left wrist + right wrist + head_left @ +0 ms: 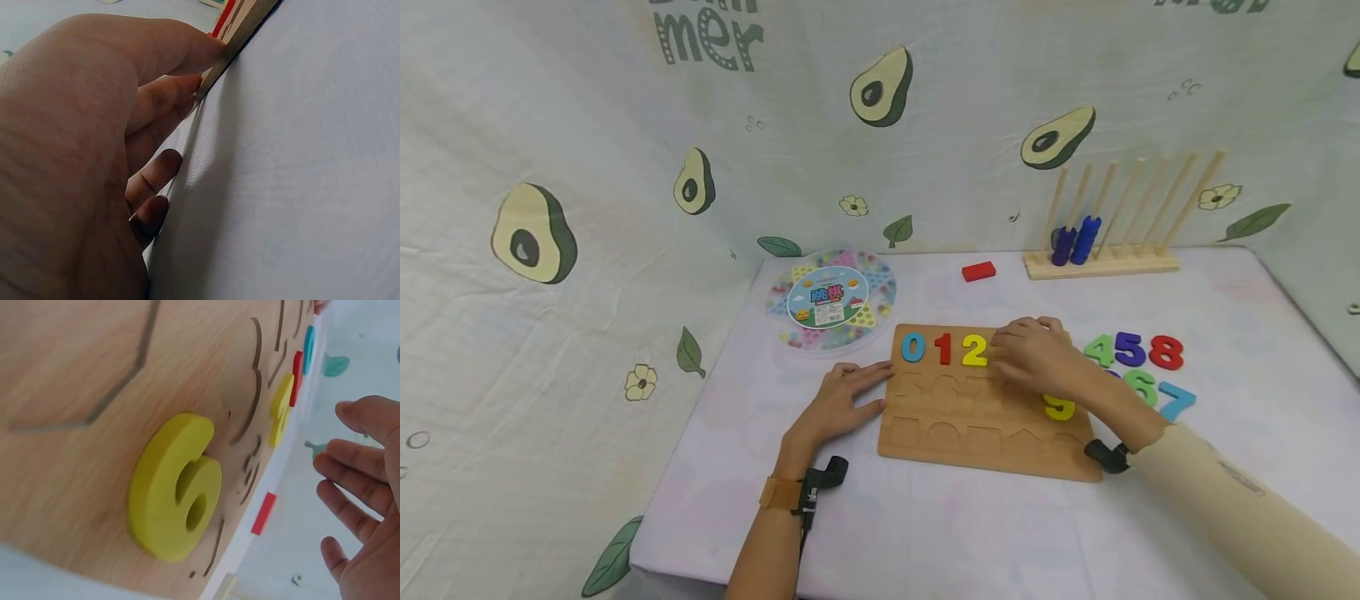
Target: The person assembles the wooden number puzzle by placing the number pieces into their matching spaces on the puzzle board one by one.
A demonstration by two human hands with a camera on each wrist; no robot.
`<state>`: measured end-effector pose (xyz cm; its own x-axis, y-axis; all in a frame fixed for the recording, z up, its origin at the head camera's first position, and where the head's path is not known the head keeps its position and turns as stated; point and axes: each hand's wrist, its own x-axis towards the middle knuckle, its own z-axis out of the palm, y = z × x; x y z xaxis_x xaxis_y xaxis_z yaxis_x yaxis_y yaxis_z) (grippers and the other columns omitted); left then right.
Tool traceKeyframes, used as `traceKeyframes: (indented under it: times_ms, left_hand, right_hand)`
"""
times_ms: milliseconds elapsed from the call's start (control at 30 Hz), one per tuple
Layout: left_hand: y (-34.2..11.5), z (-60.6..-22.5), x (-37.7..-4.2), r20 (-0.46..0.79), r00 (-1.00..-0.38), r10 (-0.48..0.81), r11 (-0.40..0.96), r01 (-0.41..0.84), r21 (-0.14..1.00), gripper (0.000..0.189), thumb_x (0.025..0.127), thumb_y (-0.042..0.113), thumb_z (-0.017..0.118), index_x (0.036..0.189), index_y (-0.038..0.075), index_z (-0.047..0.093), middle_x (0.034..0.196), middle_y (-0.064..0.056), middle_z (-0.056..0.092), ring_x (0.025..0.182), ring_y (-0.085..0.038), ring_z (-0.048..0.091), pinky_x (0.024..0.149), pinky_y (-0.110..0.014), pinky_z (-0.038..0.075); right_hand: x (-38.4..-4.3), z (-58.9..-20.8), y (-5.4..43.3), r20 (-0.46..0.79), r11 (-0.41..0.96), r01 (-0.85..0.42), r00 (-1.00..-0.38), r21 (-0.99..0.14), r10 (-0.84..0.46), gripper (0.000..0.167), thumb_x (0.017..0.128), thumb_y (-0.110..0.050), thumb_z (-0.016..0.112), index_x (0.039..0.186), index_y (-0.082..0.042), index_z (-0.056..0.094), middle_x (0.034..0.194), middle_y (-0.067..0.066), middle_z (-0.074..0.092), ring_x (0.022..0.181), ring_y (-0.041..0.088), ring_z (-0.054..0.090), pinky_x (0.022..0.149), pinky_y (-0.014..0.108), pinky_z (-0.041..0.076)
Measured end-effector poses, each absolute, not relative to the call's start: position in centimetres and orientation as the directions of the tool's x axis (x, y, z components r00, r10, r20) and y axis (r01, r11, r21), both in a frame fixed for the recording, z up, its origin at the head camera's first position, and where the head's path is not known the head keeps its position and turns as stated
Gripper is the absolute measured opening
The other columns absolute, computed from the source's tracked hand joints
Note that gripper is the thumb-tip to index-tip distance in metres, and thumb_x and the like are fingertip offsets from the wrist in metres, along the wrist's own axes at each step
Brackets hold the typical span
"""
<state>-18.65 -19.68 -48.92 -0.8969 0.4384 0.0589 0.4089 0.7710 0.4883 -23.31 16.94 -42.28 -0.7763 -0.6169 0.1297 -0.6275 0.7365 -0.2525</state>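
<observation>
A wooden number board (955, 400) lies on the table with a blue 0 (905, 348), red 1 (945, 348) and yellow 2 (974, 351) in its top row. My left hand (842, 400) rests beside it, fingers extended and fingertips at the board's left edge (244, 37). Over the board's upper right, just right of the 2, is my right hand (1033, 358). The right wrist view shows that hand's fingers (359, 487) loosely bent and apart, with nothing between them. A yellow 9 (147, 500) lies on the board under the right wrist.
Right of the board lie loose numerals: green 4 (1100, 351), purple 5 (1130, 349), red 8 (1167, 352), green 6 (1141, 385), blue 7 (1177, 401). A red block (978, 272), a peg rack (1101, 265) with blue pieces and a round packaged game (827, 297) stand behind.
</observation>
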Motion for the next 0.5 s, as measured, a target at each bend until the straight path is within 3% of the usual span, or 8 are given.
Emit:
traceKeyframes:
  times_ms: [500]
  left_hand:
    - [-19.6, -48.8, -18.8, 0.069, -0.889, 0.452, 0.762, 0.425, 0.489, 0.055, 0.098, 0.044, 0.061, 0.15, 0.031, 0.048, 0.155, 0.016, 0.04, 0.124, -0.023, 0.035, 0.1, -0.047, 0.031]
  right_hand:
    - [-21.6, -42.3, 20.2, 0.13, 0.769, -0.584, -0.81, -0.261, -0.572, 0.035, 0.094, -0.027, 0.07, 0.123, -0.006, 0.07, 0.127, 0.014, 0.065, 0.126, 0.039, 0.047, 0.103, 0.064, 0.024]
